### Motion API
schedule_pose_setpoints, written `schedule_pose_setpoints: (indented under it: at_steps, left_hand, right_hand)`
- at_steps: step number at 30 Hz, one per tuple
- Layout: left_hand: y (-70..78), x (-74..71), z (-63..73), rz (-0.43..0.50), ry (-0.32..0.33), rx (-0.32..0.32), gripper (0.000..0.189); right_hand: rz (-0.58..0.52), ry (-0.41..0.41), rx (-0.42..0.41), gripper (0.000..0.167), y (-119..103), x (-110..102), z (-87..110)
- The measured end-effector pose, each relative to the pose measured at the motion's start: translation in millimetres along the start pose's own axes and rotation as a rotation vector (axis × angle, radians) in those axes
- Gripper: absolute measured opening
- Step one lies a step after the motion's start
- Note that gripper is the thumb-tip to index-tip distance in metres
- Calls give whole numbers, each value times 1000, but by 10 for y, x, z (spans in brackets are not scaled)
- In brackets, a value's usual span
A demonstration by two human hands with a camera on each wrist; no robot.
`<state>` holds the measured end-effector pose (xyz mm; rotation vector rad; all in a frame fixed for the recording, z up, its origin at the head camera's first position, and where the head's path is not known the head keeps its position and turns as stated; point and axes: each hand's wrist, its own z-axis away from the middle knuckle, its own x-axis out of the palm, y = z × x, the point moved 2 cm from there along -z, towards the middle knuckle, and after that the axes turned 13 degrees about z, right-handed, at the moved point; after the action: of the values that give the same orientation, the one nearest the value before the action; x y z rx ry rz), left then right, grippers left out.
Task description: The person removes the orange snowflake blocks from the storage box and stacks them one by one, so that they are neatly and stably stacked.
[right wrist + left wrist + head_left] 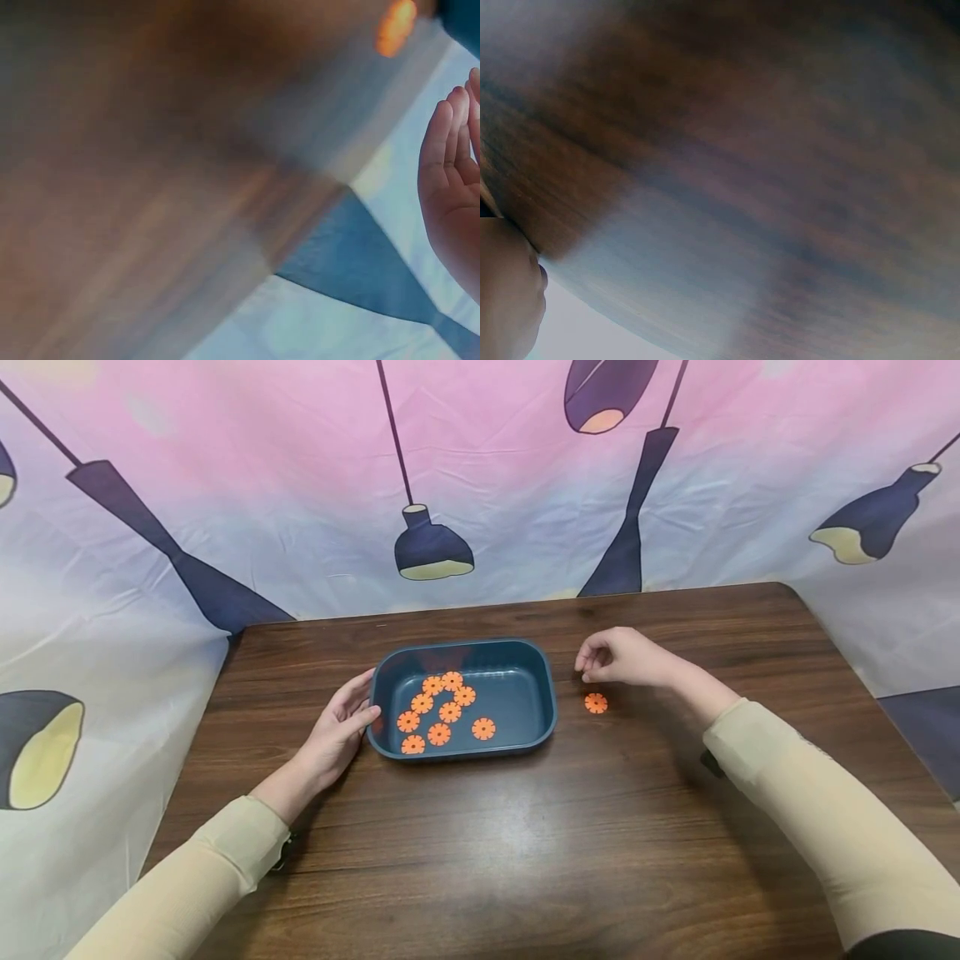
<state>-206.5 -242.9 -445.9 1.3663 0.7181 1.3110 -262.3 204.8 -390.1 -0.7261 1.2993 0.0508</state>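
A dark blue rectangular tray [517, 714] stands on the table, with several orange notched discs [450, 712] lying flat inside, mostly in its left half. My left hand [337, 727] grips the tray's left end, thumb at the rim and fingers along the outer wall; the left wrist view catches just part of that hand [510, 292]. To the right of the tray, one orange notched disc [596, 703] rests on the tabletop. Just beyond this disc is my right hand [626, 657], fingers loosely bent, with nothing visible between them. The right wrist view shows these fingers [435, 142] apart from the disc [395, 30].
The brown wooden table [480, 852] extends around the tray on all sides. Behind it hangs a pastel cloth [300, 485] printed with dark lamps, reaching down to the table's far edge.
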Motion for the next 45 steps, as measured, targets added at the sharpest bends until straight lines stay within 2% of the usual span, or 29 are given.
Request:
schedule_pose_setpoints:
  at_steps: [7,12,20,29,45]
  left_hand:
    - [16,-10,10,-5,3,-14,61]
    - [18,-13,4,-7,3,-9,61]
    - [9,-23,-3,-6,-1,-7,62]
    - [11,-24,-1,-6,-2,-15,61]
    - [5,-18,-4,0,-5,-10,61]
  right_hand:
    - [10,36,-48,8,-297,-172,-163]
    - [-31,33,-103,8,-527,-192,-261]
    - [-70,-22,-158,14,-784,-27,-443]
    - [-148,-128,-212,18,-974,222,-574]
    - [-81,-264,-294,19,-1144,608,-706]
